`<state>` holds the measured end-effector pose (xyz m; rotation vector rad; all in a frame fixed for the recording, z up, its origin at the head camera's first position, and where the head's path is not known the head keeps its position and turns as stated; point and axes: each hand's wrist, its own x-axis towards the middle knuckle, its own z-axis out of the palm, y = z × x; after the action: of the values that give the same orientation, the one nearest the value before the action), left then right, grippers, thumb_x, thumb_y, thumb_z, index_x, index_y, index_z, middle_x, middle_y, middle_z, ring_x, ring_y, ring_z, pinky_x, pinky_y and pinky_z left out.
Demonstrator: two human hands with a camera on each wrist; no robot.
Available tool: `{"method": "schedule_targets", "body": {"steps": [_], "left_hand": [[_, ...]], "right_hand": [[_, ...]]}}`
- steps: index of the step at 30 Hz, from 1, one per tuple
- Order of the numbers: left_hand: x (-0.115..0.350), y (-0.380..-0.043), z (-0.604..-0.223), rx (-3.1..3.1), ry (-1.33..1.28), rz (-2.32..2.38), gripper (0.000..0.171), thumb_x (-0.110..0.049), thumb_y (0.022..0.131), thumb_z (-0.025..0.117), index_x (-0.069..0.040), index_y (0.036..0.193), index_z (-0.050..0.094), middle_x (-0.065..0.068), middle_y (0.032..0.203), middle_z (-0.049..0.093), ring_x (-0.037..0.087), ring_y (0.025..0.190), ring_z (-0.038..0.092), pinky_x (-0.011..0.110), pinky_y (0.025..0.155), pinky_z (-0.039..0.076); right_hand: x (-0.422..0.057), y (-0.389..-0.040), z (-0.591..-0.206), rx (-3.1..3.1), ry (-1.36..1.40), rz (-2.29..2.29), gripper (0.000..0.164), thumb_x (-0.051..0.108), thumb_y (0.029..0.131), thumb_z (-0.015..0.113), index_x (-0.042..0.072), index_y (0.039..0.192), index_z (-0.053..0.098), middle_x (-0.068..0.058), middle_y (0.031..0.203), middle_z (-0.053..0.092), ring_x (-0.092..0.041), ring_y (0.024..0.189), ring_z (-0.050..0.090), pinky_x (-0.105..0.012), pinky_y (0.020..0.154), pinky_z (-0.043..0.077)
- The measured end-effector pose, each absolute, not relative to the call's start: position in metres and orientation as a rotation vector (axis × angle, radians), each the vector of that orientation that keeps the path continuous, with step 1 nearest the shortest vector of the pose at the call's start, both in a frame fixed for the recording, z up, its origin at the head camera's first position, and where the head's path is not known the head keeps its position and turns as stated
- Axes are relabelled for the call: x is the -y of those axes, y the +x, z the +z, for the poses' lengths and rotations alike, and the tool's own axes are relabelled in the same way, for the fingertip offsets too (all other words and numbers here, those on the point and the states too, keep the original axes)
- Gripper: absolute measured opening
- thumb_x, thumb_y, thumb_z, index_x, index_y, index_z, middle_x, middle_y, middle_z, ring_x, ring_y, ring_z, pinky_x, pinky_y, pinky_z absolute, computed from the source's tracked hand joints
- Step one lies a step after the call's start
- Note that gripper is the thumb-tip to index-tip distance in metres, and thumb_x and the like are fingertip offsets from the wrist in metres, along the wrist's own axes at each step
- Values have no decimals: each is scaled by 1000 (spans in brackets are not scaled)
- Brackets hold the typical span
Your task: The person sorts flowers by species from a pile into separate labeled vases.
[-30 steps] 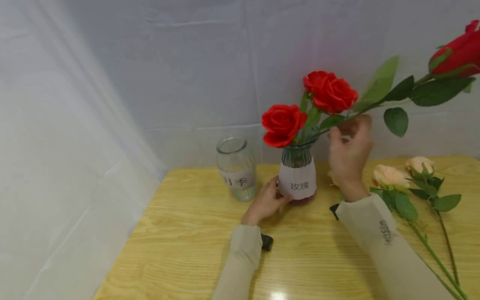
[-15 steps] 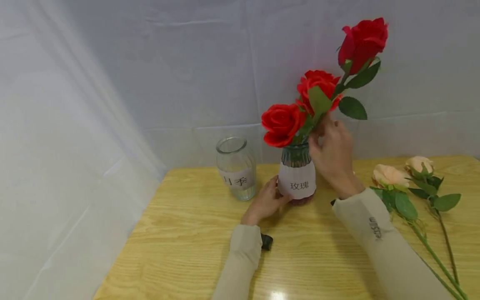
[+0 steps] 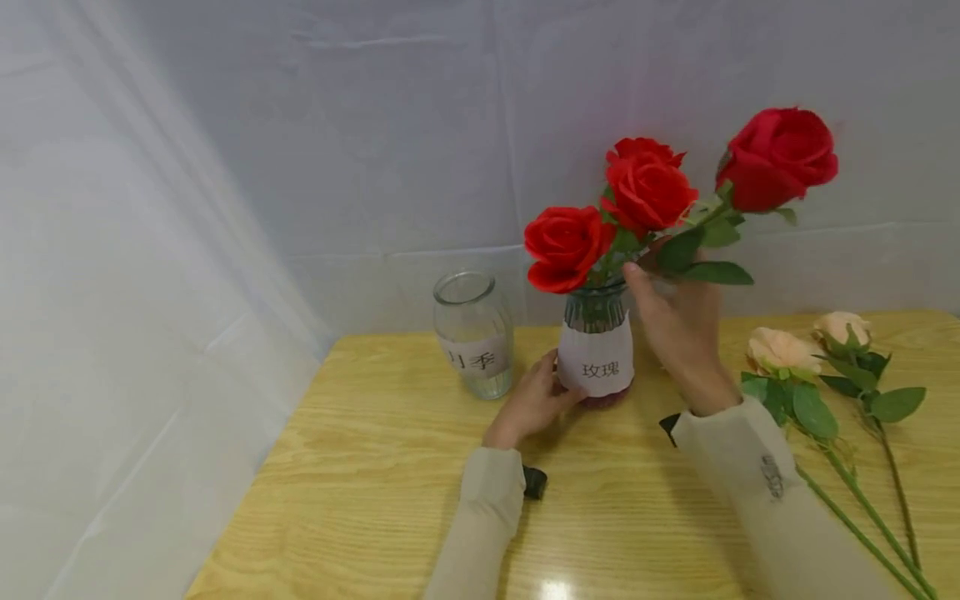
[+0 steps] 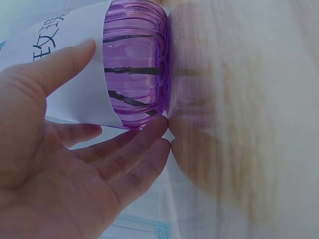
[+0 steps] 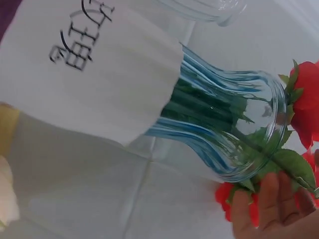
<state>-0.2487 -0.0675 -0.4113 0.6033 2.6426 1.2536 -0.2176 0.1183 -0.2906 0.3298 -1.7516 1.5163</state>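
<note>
A ribbed glass vase (image 3: 593, 313), bluish above and purple at its base, wears a white paper label (image 3: 596, 360) with black characters. My left hand (image 3: 534, 403) holds it low down, thumb across the label and fingers (image 4: 144, 144) under its other side, by the tabletop. Bright red roses (image 3: 567, 250) stand in the vase. At its mouth, my right hand (image 3: 678, 329) grips the stem of a darker red rose (image 3: 780, 158), whose bloom leans out to the right. The right wrist view has that stem (image 5: 254, 144) running down inside the glass neck; leaves partly cover the grip.
Left of the vase stands a clear glass jar (image 3: 474, 321) with a similar label. Two peach roses (image 3: 783, 350) with long green stems lie on the wooden table (image 3: 360, 492) at right. A white cloth backdrop (image 3: 405, 167) hangs behind the table.
My right hand brought the dark rose left to the vase mouth; its bloom rose upright, then tipped down to the right. The left hand stays on the vase.
</note>
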Motion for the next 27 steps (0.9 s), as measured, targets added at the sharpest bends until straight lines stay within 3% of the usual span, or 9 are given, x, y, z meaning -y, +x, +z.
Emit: {"method": "schedule_targets", "body": {"steps": [5, 7, 9, 14, 19, 21, 23, 27], "left_hand": [[66, -248, -409, -2647, 587, 1244, 73, -23, 100, 68, 1, 156, 29, 19, 144, 52, 29, 117, 61, 40, 99, 49], [66, -248, -409, -2641, 585, 1252, 74, -24, 99, 68, 1, 156, 29, 19, 144, 51, 29, 118, 61, 40, 100, 49], [66, -247, -409, -2638, 584, 1257, 74, -24, 99, 68, 1, 156, 29, 19, 145, 51, 30, 119, 60, 41, 100, 48], [68, -246, -409, -2641, 582, 1261, 74, -24, 100, 68, 2, 156, 28, 21, 145, 50, 31, 120, 60, 41, 101, 48], [68, -246, -410, -2633, 587, 1271, 73, -23, 100, 68, 2, 156, 28, 20, 144, 50, 31, 118, 61, 41, 99, 49], [68, -247, -411, -2627, 590, 1273, 73, -23, 100, 67, 1, 157, 28, 20, 145, 50, 31, 119, 60, 41, 100, 49], [68, -248, -411, -2622, 594, 1274, 73, -23, 100, 67, 1, 157, 28, 20, 145, 50, 31, 120, 60, 41, 101, 48], [68, -248, -411, -2630, 610, 1271, 73, -23, 100, 67, 2, 156, 28, 20, 144, 51, 31, 119, 60, 42, 100, 48]], "right_hand": [[-126, -206, -300, 1610, 327, 1741, 31, -11, 90, 65, -1, 118, 65, 2, 99, 69, -9, 88, 65, -22, 82, 52], [-128, -204, -303, 1514, 361, 1807, 37, -12, 89, 65, 3, 123, 65, 5, 101, 69, -11, 91, 65, -22, 83, 52], [-129, -205, -304, 1404, 423, 1853, 37, -11, 89, 66, 1, 124, 65, -1, 103, 69, -15, 94, 65, -24, 85, 51], [-126, -212, -297, 1348, 404, 1768, 22, -5, 90, 70, 0, 111, 66, -3, 104, 68, -20, 98, 63, -28, 89, 50], [-121, -222, -299, 1562, 240, 1570, 13, -4, 88, 73, -9, 97, 66, 14, 88, 64, -6, 81, 60, -22, 76, 48], [-120, -225, -300, 1657, 209, 1484, 15, -5, 86, 73, -13, 95, 63, 11, 82, 61, -4, 75, 56, -19, 71, 45], [-120, -228, -300, 1738, 198, 1417, 17, -5, 85, 72, -14, 95, 61, -1, 80, 62, -10, 73, 55, -21, 68, 42], [-120, -231, -294, 1913, 161, 1371, 26, -2, 85, 73, -13, 103, 56, -24, 99, 63, -32, 94, 61, -36, 86, 47]]}}
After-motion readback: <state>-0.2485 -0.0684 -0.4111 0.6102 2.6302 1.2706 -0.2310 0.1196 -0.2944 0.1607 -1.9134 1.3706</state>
